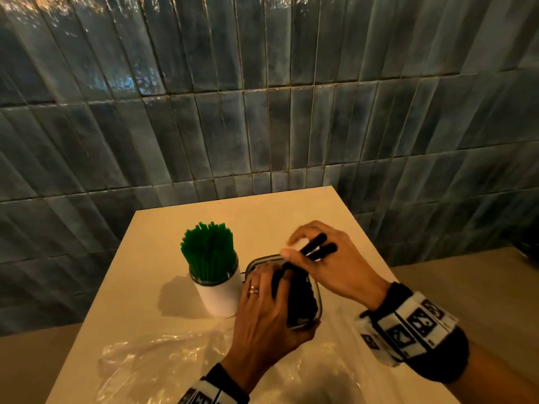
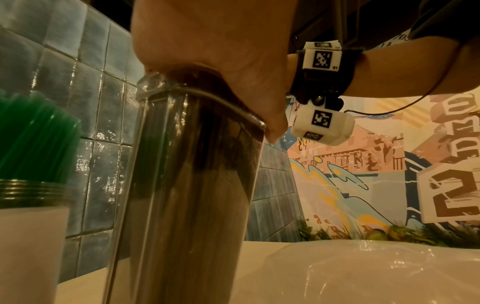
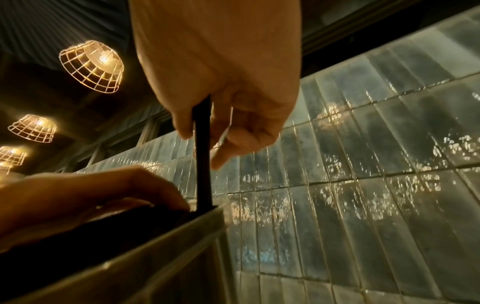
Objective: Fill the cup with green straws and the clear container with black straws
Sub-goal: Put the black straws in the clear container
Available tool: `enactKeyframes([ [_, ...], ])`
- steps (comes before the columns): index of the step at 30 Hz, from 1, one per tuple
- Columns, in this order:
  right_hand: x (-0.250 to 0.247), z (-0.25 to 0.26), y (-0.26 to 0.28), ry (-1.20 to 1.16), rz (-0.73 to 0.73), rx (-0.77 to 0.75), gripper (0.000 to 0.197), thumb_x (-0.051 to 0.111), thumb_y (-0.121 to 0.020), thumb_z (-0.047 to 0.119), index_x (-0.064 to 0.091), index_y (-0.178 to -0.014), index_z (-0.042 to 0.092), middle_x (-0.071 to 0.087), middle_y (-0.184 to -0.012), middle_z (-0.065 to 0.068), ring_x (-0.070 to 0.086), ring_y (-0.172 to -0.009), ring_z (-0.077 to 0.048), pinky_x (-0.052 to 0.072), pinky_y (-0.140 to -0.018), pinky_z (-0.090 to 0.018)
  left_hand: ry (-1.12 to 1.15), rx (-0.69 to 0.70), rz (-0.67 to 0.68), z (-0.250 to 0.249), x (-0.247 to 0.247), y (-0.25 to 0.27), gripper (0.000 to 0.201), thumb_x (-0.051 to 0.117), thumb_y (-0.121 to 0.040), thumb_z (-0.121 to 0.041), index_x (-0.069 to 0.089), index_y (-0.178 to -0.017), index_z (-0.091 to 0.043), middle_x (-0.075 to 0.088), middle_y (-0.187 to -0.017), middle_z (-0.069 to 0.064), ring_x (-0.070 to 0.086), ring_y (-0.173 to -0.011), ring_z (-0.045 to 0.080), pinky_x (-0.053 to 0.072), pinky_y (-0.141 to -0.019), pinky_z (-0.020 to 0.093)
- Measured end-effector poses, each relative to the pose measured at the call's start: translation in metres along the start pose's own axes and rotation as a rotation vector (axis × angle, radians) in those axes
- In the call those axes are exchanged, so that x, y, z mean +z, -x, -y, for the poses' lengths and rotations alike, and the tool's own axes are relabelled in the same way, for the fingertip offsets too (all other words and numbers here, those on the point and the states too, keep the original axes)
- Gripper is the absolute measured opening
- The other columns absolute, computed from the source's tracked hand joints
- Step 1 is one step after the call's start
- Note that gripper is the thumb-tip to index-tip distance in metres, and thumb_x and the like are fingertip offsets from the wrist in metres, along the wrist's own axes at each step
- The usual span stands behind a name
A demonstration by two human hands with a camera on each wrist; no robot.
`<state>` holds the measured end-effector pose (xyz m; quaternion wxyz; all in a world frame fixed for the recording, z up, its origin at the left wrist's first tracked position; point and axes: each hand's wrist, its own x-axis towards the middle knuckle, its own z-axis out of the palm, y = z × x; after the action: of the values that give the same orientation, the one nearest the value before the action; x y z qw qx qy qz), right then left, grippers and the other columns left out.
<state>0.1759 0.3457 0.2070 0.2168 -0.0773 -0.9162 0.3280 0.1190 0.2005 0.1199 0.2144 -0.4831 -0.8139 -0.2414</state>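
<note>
A white cup (image 1: 217,298) packed with upright green straws (image 1: 208,252) stands left of centre on the table. Right beside it is the clear container (image 1: 319,301), dark with black straws (image 1: 300,298). My left hand (image 1: 262,313) lies over the container's top, fingers on the straws and thumb hooked round its near corner. My right hand (image 1: 326,258) pinches a few black straws (image 1: 319,249), their lower ends entering the container's far corner. The right wrist view shows a black straw (image 3: 203,164) running down from my fingers (image 3: 233,127) into the container (image 3: 155,246). The left wrist view shows the container (image 2: 187,185) under my palm (image 2: 221,51) and the cup (image 2: 28,236) on its left.
A crumpled clear plastic bag (image 1: 175,357) lies on the near part of the cream table (image 1: 262,208). A dark tiled wall (image 1: 262,112) rises right behind the table. The table's left and right edges drop off close to the objects.
</note>
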Motion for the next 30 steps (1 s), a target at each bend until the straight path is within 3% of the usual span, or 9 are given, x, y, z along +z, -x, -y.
enactKeyframes([
  [2, 0.001, 0.003, 0.001, -0.14, -0.155, -0.094, 0.057, 0.07, -0.072, 0.053, 0.045, -0.122, 0.04, 0.045, -0.123, 0.012, 0.051, -0.099, 0.004, 0.044, -0.083, -0.012, 0.005, -0.009, 0.015, 0.002, -0.001, 0.0, 0.089, 0.063, -0.059, -0.069, 0.043, -0.127, -0.015, 0.042, -0.122, 0.007, 0.044, -0.111, 0.027, 0.045, -0.093, 0.039],
  [5, 0.003, 0.01, 0.002, -0.089, -0.492, -0.382, 0.059, 0.068, -0.082, 0.031, 0.039, -0.131, 0.015, 0.044, -0.131, -0.002, 0.05, -0.114, -0.002, 0.046, -0.092, -0.017, 0.011, -0.024, 0.042, 0.004, -0.002, 0.001, 0.089, 0.061, -0.06, -0.072, 0.044, -0.127, -0.015, 0.043, -0.122, 0.007, 0.044, -0.111, 0.027, 0.047, -0.092, 0.041],
  [8, 0.013, 0.011, 0.003, 0.1, -0.204, -0.382, 0.049, 0.032, -0.098, 0.043, 0.03, -0.142, 0.023, 0.036, -0.147, 0.01, 0.021, -0.137, 0.004, 0.023, -0.113, -0.02, 0.074, -0.016, 0.045, 0.005, -0.002, -0.002, 0.086, 0.063, -0.064, -0.069, 0.045, -0.128, -0.015, 0.046, -0.122, 0.007, 0.047, -0.11, 0.026, 0.046, -0.092, 0.038],
  [12, 0.022, 0.0, 0.004, 0.22, 0.14, -0.291, 0.069, 0.006, -0.089, 0.066, -0.006, -0.146, 0.029, -0.006, -0.154, 0.017, -0.014, -0.141, 0.004, -0.012, -0.114, -0.017, 0.155, -0.065, 0.035, 0.009, 0.002, -0.005, 0.084, 0.066, -0.066, -0.064, 0.045, -0.127, -0.011, 0.052, -0.121, 0.01, 0.051, -0.111, 0.028, 0.042, -0.101, 0.036],
  [16, 0.028, -0.004, -0.004, 0.2, 0.308, -0.218, 0.075, 0.008, -0.084, 0.074, -0.016, -0.142, 0.033, -0.015, -0.152, 0.019, -0.02, -0.138, 0.007, -0.012, -0.116, -0.021, 0.083, -0.04, 0.021, 0.012, 0.009, -0.008, 0.091, 0.061, -0.068, -0.066, 0.036, -0.136, -0.011, 0.045, -0.134, 0.006, 0.041, -0.127, 0.026, 0.014, -0.113, 0.051],
  [19, 0.031, -0.006, -0.013, 0.139, 0.341, -0.146, 0.073, 0.008, -0.083, 0.075, -0.014, -0.141, 0.036, -0.013, -0.15, 0.021, -0.017, -0.136, 0.012, -0.006, -0.117, -0.022, 0.061, -0.036, 0.008, 0.014, 0.011, -0.015, 0.095, 0.06, -0.064, -0.067, 0.031, -0.136, -0.011, 0.047, -0.128, 0.009, 0.042, -0.12, 0.027, 0.024, -0.105, 0.065],
  [24, 0.034, -0.01, -0.038, 0.16, 0.399, -0.035, 0.091, 0.002, -0.072, 0.085, -0.017, -0.144, 0.032, -0.016, -0.156, 0.009, -0.021, -0.138, -0.001, -0.01, -0.118, -0.036, 0.143, -0.102, 0.01, 0.027, 0.011, -0.031, 0.102, 0.063, -0.062, -0.065, 0.024, -0.137, -0.009, 0.045, -0.13, 0.018, 0.04, -0.121, 0.032, 0.042, -0.096, 0.056],
  [27, 0.038, -0.01, -0.049, 0.086, 0.403, 0.021, 0.1, -0.003, -0.064, 0.088, -0.021, -0.144, 0.031, -0.024, -0.154, 0.01, -0.025, -0.135, 0.0, -0.013, -0.113, -0.034, 0.16, -0.156, 0.09, 0.034, 0.011, -0.043, 0.109, 0.058, -0.061, -0.071, 0.013, -0.143, -0.014, 0.033, -0.144, 0.017, 0.027, -0.135, 0.03, 0.038, -0.102, 0.056],
  [30, 0.041, -0.014, -0.043, 0.116, 0.368, 0.04, 0.082, 0.011, -0.081, 0.07, -0.014, -0.147, 0.029, -0.021, -0.155, 0.011, -0.022, -0.135, 0.003, -0.012, -0.115, -0.03, 0.194, -0.14, 0.129, 0.042, 0.012, -0.051, 0.112, 0.056, -0.061, -0.074, -0.002, -0.145, -0.027, 0.005, -0.155, 0.0, 0.0, -0.143, 0.02, 0.024, -0.112, 0.055],
])
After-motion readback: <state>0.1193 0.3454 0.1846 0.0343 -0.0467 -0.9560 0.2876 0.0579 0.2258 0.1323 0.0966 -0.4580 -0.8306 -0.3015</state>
